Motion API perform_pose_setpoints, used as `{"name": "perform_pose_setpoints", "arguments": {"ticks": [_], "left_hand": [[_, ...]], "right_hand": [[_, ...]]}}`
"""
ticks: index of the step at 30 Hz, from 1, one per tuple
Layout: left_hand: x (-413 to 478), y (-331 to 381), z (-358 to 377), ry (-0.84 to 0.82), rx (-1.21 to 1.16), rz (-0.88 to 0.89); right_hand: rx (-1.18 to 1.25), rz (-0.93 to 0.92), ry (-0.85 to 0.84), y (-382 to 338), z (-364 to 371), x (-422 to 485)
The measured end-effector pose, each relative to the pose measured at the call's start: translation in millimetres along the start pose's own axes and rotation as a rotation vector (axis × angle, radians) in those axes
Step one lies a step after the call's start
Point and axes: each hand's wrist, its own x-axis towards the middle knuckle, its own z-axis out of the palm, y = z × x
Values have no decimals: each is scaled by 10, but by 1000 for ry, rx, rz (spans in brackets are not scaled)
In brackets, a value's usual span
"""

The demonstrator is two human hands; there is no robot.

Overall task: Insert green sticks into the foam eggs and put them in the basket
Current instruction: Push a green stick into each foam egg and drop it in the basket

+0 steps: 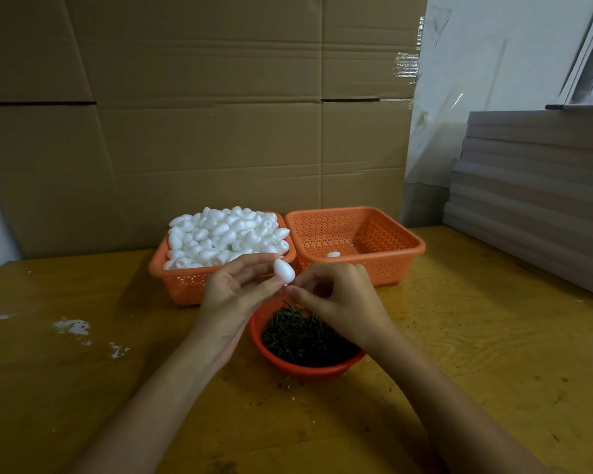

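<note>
Foam egg [284, 270] in left hand [233, 295] | right hand [336, 295] pinched at its tip

No legible text, label, brand, number or sign anywhere in view
</note>
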Motion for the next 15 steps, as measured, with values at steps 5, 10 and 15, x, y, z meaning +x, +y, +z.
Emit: {"name": "perform_pose_setpoints", "arguments": {"ticks": [5, 10, 15], "left_hand": [[10, -13, -6, -5, 5, -15], [28, -27, -21, -38, -48, -4], [37, -37, -31, -59, -65, 2]], "right_hand": [[2, -7, -8, -9, 11, -7], [58, 28, -8, -3, 28, -14], [137, 86, -21, 0, 52, -16]]}}
